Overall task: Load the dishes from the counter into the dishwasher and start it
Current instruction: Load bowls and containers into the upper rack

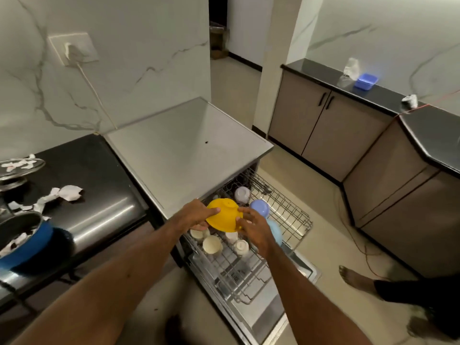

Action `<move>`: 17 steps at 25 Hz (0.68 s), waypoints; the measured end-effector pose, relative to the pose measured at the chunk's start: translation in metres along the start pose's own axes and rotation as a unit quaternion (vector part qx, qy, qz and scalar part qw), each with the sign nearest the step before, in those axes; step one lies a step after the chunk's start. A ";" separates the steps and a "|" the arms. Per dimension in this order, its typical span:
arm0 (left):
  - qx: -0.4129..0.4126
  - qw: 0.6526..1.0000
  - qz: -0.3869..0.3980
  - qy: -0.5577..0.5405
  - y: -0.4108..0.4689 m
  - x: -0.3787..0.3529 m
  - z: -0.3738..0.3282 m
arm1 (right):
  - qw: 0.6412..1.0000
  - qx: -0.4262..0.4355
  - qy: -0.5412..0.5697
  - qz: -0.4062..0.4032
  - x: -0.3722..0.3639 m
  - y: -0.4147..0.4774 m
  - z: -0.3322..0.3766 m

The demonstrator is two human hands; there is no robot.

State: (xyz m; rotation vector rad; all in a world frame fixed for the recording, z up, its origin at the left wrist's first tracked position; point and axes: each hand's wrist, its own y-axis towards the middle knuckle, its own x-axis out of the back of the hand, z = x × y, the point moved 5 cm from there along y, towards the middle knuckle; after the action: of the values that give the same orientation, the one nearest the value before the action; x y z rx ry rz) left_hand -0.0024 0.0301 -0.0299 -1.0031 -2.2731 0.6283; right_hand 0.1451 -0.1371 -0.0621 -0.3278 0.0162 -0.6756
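A yellow bowl (224, 215) is held upside down over the pulled-out upper rack (291, 212) of the open dishwasher. My left hand (195, 215) grips its left rim, thumb on top. My right hand (254, 227) holds its right side with curled fingers. In the rack stand several white cups (212, 245), a clear cup (242, 194), a lilac bowl (260, 207) and a light blue bowl (275, 231), partly hidden by my right hand.
The dishwasher's steel top (184, 148) lies behind the rack. A dark counter (82, 170) at left carries a blue pot (22, 240), a glass lid (20, 168) and torn paper scraps. Lower rack (239, 277) sits below. A person's foot (356, 277) stands at right.
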 end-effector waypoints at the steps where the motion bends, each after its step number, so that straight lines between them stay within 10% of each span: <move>1: 0.004 1.000 -0.001 -0.013 -0.001 -0.011 0.000 | 1.000 0.012 -0.016 0.001 0.011 -0.003 0.001; 17: -0.003 0.994 0.106 0.003 0.034 -0.052 -0.060 | 0.978 0.057 -0.201 0.010 0.064 0.061 0.053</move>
State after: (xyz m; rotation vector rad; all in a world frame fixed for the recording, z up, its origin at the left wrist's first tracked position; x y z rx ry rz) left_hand 0.0829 0.0219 -0.0235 -1.2587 -2.1805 0.7045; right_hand 0.2389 -0.1163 -0.0241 -0.3479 -0.4033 -0.5778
